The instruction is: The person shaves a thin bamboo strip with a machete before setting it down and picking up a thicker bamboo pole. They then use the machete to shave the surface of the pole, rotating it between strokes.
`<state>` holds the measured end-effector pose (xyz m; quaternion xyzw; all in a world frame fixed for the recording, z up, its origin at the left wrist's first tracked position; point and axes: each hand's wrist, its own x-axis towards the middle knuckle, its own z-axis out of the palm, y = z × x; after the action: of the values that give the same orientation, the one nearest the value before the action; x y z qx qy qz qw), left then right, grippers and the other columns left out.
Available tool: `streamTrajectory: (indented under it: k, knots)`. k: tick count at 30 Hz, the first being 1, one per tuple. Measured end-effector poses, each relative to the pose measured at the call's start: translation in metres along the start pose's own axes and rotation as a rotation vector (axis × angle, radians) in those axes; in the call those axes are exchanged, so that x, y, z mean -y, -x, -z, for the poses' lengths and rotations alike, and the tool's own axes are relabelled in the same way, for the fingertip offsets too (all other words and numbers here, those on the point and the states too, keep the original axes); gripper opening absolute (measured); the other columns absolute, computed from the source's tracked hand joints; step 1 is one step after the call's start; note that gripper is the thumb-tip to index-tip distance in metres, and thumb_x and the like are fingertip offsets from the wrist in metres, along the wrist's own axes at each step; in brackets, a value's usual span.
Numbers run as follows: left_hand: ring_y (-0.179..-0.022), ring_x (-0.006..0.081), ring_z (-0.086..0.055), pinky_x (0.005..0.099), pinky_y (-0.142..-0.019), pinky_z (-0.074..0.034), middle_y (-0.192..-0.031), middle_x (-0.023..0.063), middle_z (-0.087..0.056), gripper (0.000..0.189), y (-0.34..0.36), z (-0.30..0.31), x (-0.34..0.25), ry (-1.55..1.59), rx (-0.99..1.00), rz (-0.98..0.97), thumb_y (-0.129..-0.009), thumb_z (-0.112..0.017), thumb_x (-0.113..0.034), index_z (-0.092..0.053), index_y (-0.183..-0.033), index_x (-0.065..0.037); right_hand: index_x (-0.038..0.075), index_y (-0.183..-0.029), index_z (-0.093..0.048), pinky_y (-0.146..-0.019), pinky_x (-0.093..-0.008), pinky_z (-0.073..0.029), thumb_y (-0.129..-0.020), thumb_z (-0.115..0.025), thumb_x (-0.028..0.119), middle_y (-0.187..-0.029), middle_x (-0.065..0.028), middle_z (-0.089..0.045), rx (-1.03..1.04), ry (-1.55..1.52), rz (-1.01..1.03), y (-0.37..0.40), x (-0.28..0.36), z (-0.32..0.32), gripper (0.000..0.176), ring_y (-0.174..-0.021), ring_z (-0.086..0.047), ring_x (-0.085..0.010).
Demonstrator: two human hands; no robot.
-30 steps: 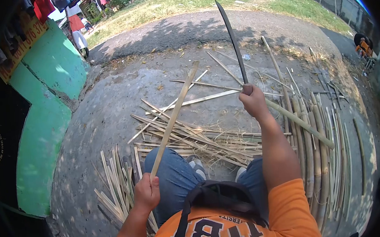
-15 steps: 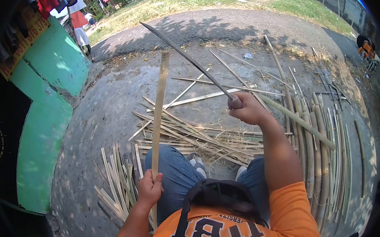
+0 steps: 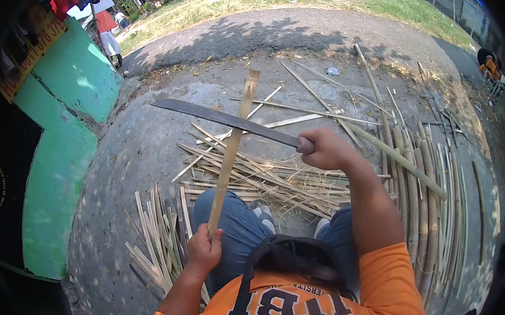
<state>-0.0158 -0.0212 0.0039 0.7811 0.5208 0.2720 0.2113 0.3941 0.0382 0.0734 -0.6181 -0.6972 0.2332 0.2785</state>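
Note:
My left hand is closed round the lower part of a flat bamboo strip, which stands up and leans to the right at its top. My right hand grips the handle of a long machete. Its dark blade points left and crosses the upper half of the strip; whether the two touch is unclear. Beyond my knees lies a pile of split bamboo strips on the concrete.
More thin strips lie left of my leg. Long bamboo poles lie at the right, and a green pole slants across them. A green wall stands at the left. Beyond the road is grass.
The machete has swung down and left from a steep angle, so its blade now crosses the strip. The strip's top has tilted to the right. Both hands keep their hold.

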Motion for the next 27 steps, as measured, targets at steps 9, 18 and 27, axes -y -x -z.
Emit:
streamTrajectory:
  k: [9, 18, 27]
  knots:
    - [-0.067, 0.0464, -0.067, 0.0500, -0.057, -0.051, -0.072, 0.0218, -0.065, 0.032, -0.006, 0.011, -0.006, -0.114, -0.048, -0.066, -0.102, -0.064, -0.035, -0.062, -0.099, -0.003, 0.000, -0.088, -0.063, -0.067, -0.0349, -0.047, -0.076, -0.069, 0.006, -0.071, -0.0058, -0.060, -0.137, -0.085, -0.083, 0.003, -0.025, 0.010, 0.013, -0.069, -0.053, -0.0150]
    - [-0.071, 0.0458, -0.066, 0.0494, -0.062, -0.050, -0.071, 0.0210, -0.064, 0.039, -0.006, 0.007, 0.003, -0.001, 0.025, 0.094, -0.106, -0.056, -0.041, -0.063, -0.098, -0.003, 0.003, -0.088, -0.061, -0.064, -0.0316, -0.047, -0.076, -0.077, 0.009, -0.076, -0.0003, -0.057, -0.035, -0.338, -0.041, -0.002, -0.033, 0.006, 0.021, -0.071, -0.053, -0.0113]
    - [-0.062, 0.0404, -0.060, 0.0464, -0.058, -0.045, -0.066, 0.0206, -0.058, 0.044, -0.010, 0.002, 0.017, 0.066, 0.002, 0.128, -0.106, -0.057, -0.040, -0.056, -0.086, -0.001, 0.003, -0.089, -0.067, -0.065, -0.0308, -0.047, -0.084, -0.079, 0.016, -0.076, -0.0006, -0.061, -0.091, -0.461, -0.162, 0.000, -0.022, 0.008, 0.019, -0.071, -0.054, -0.0116]
